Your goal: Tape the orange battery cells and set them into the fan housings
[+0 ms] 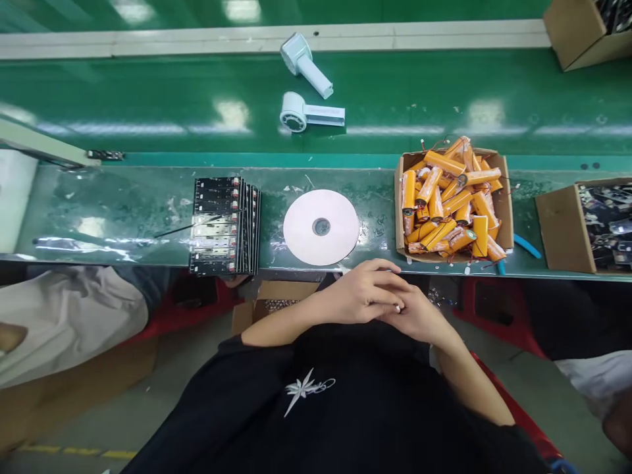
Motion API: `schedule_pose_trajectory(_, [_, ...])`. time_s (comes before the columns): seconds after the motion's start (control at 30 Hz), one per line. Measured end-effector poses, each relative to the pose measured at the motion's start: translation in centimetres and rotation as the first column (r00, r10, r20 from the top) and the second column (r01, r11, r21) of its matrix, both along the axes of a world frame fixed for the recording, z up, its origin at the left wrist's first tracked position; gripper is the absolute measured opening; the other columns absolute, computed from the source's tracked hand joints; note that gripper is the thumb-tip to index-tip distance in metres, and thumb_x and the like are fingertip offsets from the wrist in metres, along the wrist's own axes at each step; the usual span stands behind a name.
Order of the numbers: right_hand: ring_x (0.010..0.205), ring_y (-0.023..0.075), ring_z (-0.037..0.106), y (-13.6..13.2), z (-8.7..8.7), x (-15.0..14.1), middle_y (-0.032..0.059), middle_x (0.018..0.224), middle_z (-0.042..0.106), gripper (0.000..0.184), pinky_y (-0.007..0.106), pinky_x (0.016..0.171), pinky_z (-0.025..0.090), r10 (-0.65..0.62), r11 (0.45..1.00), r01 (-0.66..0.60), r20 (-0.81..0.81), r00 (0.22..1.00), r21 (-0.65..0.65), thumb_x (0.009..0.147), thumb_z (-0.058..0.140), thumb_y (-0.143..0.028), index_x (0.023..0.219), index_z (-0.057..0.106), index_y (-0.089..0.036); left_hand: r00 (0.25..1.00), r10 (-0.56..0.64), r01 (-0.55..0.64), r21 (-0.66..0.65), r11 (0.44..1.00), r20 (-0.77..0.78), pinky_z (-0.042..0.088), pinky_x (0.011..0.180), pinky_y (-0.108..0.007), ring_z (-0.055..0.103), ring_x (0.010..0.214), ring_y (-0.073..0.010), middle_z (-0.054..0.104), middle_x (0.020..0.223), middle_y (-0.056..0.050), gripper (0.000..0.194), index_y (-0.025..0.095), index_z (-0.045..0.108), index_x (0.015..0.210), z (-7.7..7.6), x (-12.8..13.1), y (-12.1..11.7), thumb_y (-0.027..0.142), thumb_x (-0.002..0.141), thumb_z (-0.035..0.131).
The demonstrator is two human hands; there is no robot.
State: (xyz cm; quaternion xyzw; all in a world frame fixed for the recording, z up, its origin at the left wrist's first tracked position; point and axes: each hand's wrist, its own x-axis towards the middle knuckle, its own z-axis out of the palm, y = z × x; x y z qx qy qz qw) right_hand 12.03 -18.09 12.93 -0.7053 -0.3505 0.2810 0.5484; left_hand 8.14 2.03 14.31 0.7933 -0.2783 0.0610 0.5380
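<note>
Bare left hand [363, 293] laid over bare right hand [419, 316] at bench's near edge; left fingers loosely extended, right fingers mostly hidden. Dark green bench [128, 210]: flat round white disc with centre hole [306, 243] near hands; stacked black rectangular circuit-board panels [212, 227] left of it; open brown cardboard box [399, 227] right, heaped with orange cylindrical wired cells [457, 203]. Beyond, two pale-blue plastic housings with round heads and straight handles [323, 115] on glossy green surface [172, 89].

Green counter [133, 204] before me, scuffed. On it, left to right: black circuit boards [216, 197], overlapping; pale disc [320, 249], flat; carton [399, 217] of orange cylinders [447, 207]; blue curved piece [527, 245] beside that; open box [565, 230], dark parts [611, 227] inside.
</note>
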Motion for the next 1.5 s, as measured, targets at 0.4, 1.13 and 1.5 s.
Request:
schedule_pose_trajectory(0.4, [0.086,0.0260,0.086,-1.3,1.3,1.0,0.0052,0.110,0.087,0.040,0.039,0.075,0.076,-0.314,0.859,0.461,-0.482,0.818,0.223,0.086,0.097,-0.033,0.119,0.074,-0.027,0.925,0.371,-0.150,0.818,0.555,-0.082,0.035,0.126,-0.080,0.035,0.158,-0.0542,0.054,0.166,-0.018,0.072,0.018,0.060,0.155,0.6,-1.8,13.2,0.045,0.093,0.083])
schedule_pose_trajectory(1.13, [0.088,0.0244,0.085,0.3,1.7,2.1,0.0002,0.104,0.087,0.042,0.040,0.086,0.075,-0.598,0.786,0.601,-0.066,0.799,0.147,0.085,0.095,-0.040,0.125,0.083,-0.030,0.912,0.215,-0.404,0.681,0.610,0.348,0.041,0.112,-0.054,0.052,0.126,-0.0351,0.078,0.129,-0.010,0.058,0.026,0.063,0.154,1.0,-4.0,8.1,0.036,0.099,0.077])
schedule_pose_trajectory(1.5, [0.136,0.0330,0.071,5.6,0.8,-0.4,0.0117,0.141,0.071,0.079,0.066,0.116,0.059,-0.891,0.286,0.950,-0.330,0.312,0.127,0.102,0.072,-0.058,0.157,0.017,-0.047,0.757,0.427,-0.647,0.477,0.595,0.494,0.039,0.105,-0.066,0.057,0.108,-0.0395,0.076,0.114,-0.015,0.085,0.030,0.050,0.166,-1.6,-4.8,2.2,0.044,0.088,0.084])
